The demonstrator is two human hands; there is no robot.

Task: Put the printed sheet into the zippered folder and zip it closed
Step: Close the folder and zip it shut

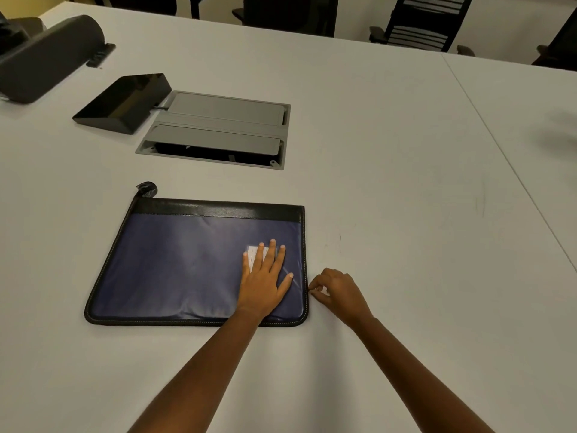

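Observation:
A blue zippered folder [175, 264] with black trim lies flat on the white table [390, 198]. My left hand [265, 279] rests palm down on its right part, fingers spread, partly over a small white label [251, 256]. At the folder's right edge my right hand [337, 290] has its fingertips pinched together; the zipper pull is too small to make out. A black handle loop [147, 189] sticks out at the far left corner. No printed sheet is visible.
A grey cable hatch [218, 129] is set into the table beyond the folder. To its left sits a black wedge-shaped device [123, 103], and a dark cylindrical object [46, 54] lies at the far left. Office chairs [421, 23] stand behind the table's far edge.

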